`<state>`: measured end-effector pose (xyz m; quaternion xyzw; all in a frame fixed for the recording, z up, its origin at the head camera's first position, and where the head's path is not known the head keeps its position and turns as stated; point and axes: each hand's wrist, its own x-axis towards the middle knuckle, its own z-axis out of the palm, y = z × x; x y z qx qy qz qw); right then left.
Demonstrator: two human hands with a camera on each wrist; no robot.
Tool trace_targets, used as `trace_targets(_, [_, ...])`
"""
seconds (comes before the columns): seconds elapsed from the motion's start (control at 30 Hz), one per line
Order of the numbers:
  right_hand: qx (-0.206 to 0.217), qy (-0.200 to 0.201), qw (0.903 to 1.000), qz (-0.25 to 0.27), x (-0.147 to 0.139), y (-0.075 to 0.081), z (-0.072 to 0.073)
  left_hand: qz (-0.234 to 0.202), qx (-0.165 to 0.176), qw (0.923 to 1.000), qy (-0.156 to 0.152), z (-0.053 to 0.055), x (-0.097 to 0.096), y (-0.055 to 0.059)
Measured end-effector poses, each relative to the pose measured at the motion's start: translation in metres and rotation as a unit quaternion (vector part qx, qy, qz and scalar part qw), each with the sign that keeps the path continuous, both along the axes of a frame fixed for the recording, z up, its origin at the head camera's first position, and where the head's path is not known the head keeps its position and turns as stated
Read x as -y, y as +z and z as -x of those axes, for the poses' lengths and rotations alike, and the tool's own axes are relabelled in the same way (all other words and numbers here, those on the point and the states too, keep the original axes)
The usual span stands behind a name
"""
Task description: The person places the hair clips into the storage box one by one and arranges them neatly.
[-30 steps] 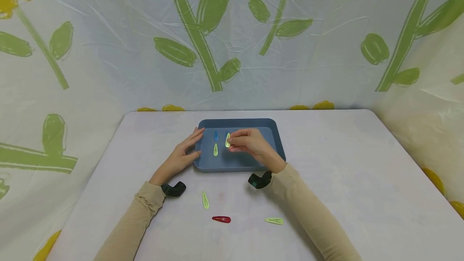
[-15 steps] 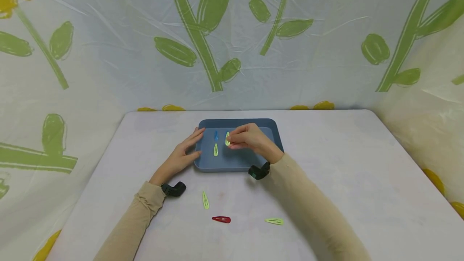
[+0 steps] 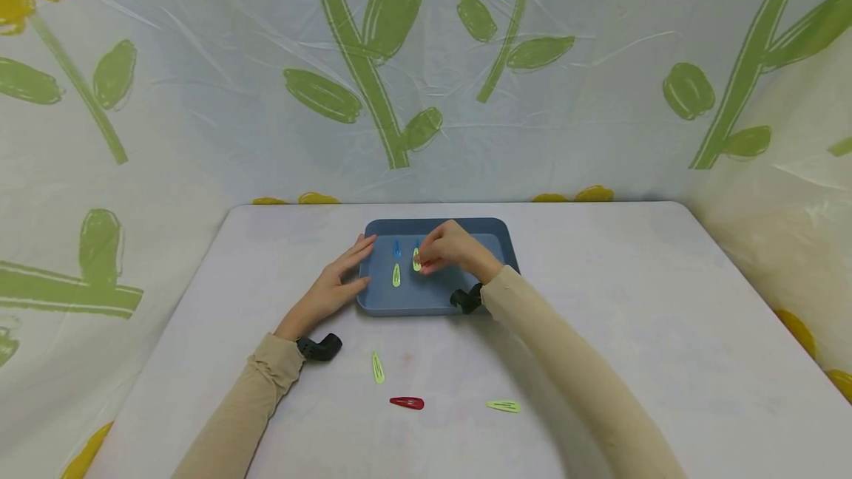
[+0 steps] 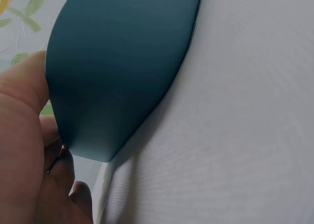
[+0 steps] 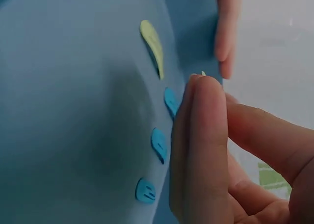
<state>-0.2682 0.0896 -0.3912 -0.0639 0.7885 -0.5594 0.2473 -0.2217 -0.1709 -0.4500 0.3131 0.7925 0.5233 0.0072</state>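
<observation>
My right hand pinches a yellow-green snap hair clip between thumb and fingertips, over the left half of the blue tray. In the right wrist view the fingers hide most of that clip. My left hand rests against the tray's left rim with its fingers extended; the left wrist view shows it touching the tray's wall. Inside the tray lies another yellow-green clip, just in front of a blue clip. Two more blue clips show in the right wrist view, a middle one and a lower one.
On the white table, nearer than the tray, lie a yellow-green clip, a red clip and another yellow-green clip. A flower-printed sheet hangs behind the table and along its sides.
My right hand has moved a little away from me and turned knuckles-up, with the pinched clip shifting only slightly. The left hand and the tray stay still.
</observation>
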Motion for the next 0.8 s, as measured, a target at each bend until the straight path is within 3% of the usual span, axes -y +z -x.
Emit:
trace_targets(0.3, [0.022,0.002,0.9985,-0.049,0.006,-0.002,0.006,0.011,-0.002,0.9999,-0.001,0.001,0.000,0.001])
trace_targets(0.57, [0.043,0.012,0.9949,-0.091,0.010,-0.006,0.012,0.013,-0.010,0.9998,0.005,0.017,0.007,-0.029])
trace_targets(0.8, [0.050,0.015,0.9926,-0.110,0.013,-0.006,0.013,0.015,0.001,0.9999,0.006,0.017,0.008,-0.030])
